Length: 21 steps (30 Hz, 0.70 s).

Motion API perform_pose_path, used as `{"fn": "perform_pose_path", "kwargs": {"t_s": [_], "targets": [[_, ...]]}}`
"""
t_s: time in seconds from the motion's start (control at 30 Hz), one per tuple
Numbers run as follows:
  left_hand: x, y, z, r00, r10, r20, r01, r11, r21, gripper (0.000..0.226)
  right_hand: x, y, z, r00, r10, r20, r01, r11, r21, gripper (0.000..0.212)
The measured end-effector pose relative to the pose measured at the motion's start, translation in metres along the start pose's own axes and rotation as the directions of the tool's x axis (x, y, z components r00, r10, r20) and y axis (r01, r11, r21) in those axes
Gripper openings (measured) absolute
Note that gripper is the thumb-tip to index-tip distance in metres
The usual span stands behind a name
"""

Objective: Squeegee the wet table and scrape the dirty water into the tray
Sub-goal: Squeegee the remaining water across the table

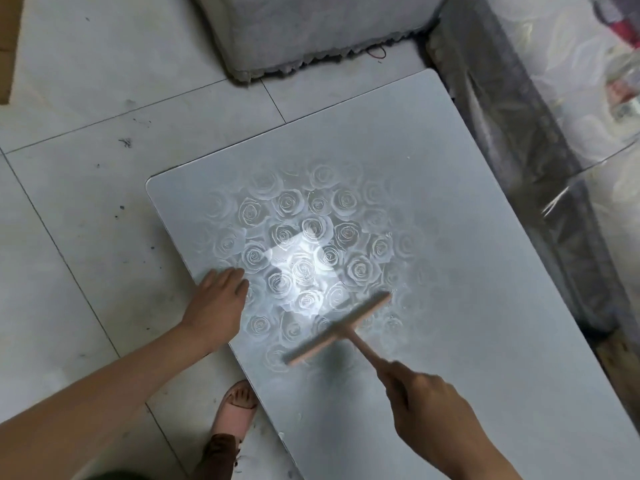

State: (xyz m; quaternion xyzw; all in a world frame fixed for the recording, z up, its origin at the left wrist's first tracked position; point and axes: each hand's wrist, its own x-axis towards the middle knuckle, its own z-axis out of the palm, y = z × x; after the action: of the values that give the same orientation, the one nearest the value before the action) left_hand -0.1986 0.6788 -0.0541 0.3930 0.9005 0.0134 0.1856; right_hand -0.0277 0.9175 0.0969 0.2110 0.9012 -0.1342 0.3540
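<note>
A glossy grey table [467,237] with a rose pattern fills the middle of the view, and a bright light reflects off its wet centre. My right hand [420,396] grips the handle of a pink squeegee [337,329], whose blade lies diagonally on the table near the front left part, blurred by motion. My left hand [216,299] rests flat on the table's left edge, fingers apart, holding nothing. No tray is in view.
White floor tiles [86,202] with dark specks surround the table on the left. A grey upholstered seat [311,32] stands beyond the table's far end. A plastic-covered sofa or mattress [554,133] runs along the right side. My sandalled foot [237,410] is beside the table's front left edge.
</note>
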Motion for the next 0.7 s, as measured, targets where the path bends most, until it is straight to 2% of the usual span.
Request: {"fn": "perform_pose_path", "kwargs": {"t_s": [0.07,0.13,0.23,0.37,0.43,0.53,0.6,0.7], "targets": [[0.002,0.0,-0.002,1.0,0.003,0.013,-0.003,1.0,0.016,0.051,-0.006,0.007,-0.01,1.0,-0.003,0.02,0.003,1.0,-0.012,0.038],[0.007,0.001,-0.003,1.0,0.005,0.021,-0.006,1.0,0.018,0.047,-0.001,0.007,-0.027,0.998,-0.057,-0.035,0.058,0.998,0.026,0.04],[0.016,0.003,-0.004,0.993,-0.016,0.121,0.012,0.999,0.04,0.025,0.036,-0.003,-0.056,0.985,-0.111,-0.132,0.122,0.99,0.074,0.035],[0.029,0.0,-0.002,0.971,-0.027,0.238,-0.014,0.985,0.171,0.026,0.115,-0.028,-0.094,0.983,-0.134,-0.122,0.153,0.975,0.163,0.034],[0.034,0.0,-0.002,0.964,-0.031,0.262,-0.021,0.981,0.194,0.028,0.138,-0.026,-0.104,0.984,-0.106,-0.14,0.14,0.955,0.262,0.029],[0.037,-0.007,-0.003,0.961,-0.046,0.273,-0.009,0.98,0.197,0.031,0.14,-0.01,-0.093,0.995,-0.043,-0.093,0.074,0.932,0.355,0.023],[0.041,-0.004,-0.004,0.959,-0.056,0.277,-0.003,0.978,0.208,0.033,0.118,0.011,-0.074,0.994,-0.01,-0.107,0.042,0.952,0.305,0.021],[0.043,-0.001,-0.003,0.962,-0.145,0.231,0.113,0.982,0.148,0.033,0.07,0.042,-0.042,0.989,0.046,-0.138,-0.009,0.967,0.255,0.018]]}}
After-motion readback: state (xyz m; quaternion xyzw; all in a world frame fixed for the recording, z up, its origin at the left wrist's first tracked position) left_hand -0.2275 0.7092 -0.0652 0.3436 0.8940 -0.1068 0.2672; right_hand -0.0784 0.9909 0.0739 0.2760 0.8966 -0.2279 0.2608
